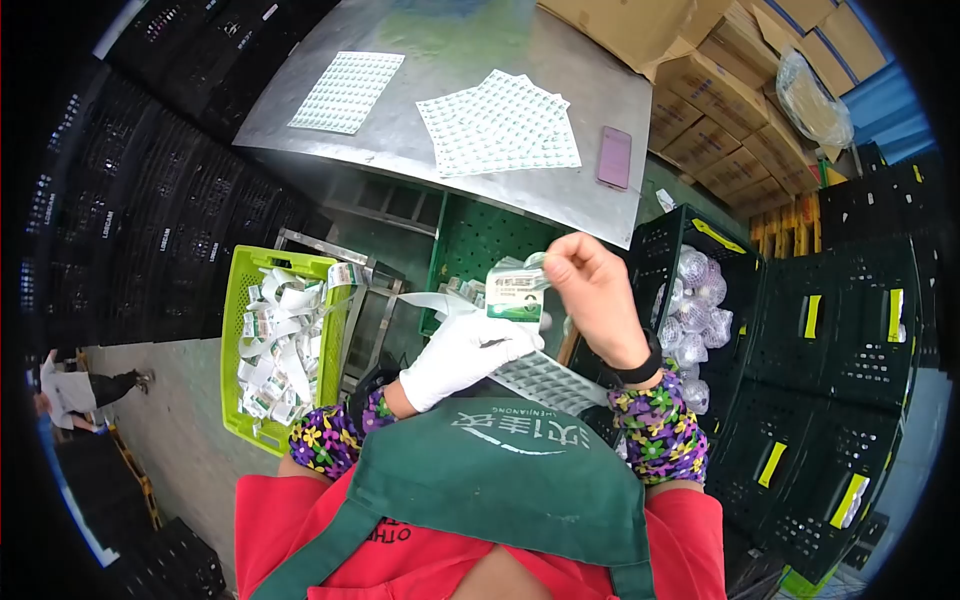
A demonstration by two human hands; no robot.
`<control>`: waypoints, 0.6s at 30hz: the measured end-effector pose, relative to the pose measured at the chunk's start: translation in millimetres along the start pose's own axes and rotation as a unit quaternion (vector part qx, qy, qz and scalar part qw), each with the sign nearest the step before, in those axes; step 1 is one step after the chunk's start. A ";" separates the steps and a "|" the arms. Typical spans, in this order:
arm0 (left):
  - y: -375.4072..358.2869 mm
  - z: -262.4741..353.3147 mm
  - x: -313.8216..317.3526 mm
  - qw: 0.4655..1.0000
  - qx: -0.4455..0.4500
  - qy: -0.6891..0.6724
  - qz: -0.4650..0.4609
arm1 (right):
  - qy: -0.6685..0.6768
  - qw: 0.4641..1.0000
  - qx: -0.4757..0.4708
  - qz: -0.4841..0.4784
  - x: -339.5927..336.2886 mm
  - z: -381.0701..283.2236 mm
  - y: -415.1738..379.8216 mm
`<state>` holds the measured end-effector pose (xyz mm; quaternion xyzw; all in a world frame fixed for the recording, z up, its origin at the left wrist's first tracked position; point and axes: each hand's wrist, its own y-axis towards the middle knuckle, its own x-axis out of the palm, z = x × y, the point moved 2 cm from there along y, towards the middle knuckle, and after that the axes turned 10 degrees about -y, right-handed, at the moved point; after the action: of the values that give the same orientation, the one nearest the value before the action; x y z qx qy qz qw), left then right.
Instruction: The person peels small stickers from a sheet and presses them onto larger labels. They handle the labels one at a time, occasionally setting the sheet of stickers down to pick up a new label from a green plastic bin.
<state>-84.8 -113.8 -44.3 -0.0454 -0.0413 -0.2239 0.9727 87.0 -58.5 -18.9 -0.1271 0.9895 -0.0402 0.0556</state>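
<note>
A green-and-white printed label [515, 295] is stretched between my hands in front of the apron. My bare right hand [598, 300] is closed in a pinch on its upper right corner. My left hand [465, 355], in a white glove, has its fingers closed at the lower edge of the label, where a pale label strip [430, 302] trails off to the left. A sheet of small printed stickers [550, 383] lies under my hands, partly hidden by the glove. Behind the label, a dark green crate [490, 235] holds more pieces, mostly covered.
To the left a lime green basket [232, 350] is full of crumpled label strips. Sticker sheets [500, 125] and a phone [614, 157] lie on the metal table [400, 165]. On the right, a black crate [650, 270] holds clear-wrapped round items [695, 310]. Cartons [715, 100] stand behind.
</note>
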 end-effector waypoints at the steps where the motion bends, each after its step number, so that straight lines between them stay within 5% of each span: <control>1: -0.4 -3.6 -1.6 1.000 0.000 0.001 0.002 | 0.001 1.000 0.010 0.019 -4.3 7.1 1.6; 4: -3.6 -5.3 -7.0 0.962 0.126 0.227 0.082 | -0.029 0.997 0.076 0.011 -1.0 8.8 -12.4; 8: -2.4 -8.1 -3.6 0.920 0.201 0.325 0.086 | -0.066 0.997 0.047 0.013 18.4 19.4 -18.4; 11: -4.6 -8.8 -3.4 0.895 0.220 0.381 0.074 | -0.273 0.960 0.066 0.000 12.9 1.1 -15.5; 12: -9.1 -9.7 -3.4 0.903 0.150 0.399 0.056 | -0.275 0.958 0.074 0.011 7.4 4.1 -11.8; 15: -6.1 -6.8 -5.9 0.907 0.214 0.359 0.053 | -0.167 0.982 0.090 0.001 0.5 20.9 -8.6; 17: -8.6 -8.7 -1.7 0.925 0.175 0.335 0.029 | -0.047 0.979 0.122 -0.154 7.1 17.7 -13.4; 18: -9.5 -10.2 0.3 0.941 0.136 0.311 0.003 | -0.090 0.984 0.087 -0.130 6.4 18.3 -10.7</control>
<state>-88.1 -123.5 -53.7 0.1590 0.2328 -0.2164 0.9347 85.6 -71.7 -36.7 -0.2522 0.9483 -0.1212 0.1500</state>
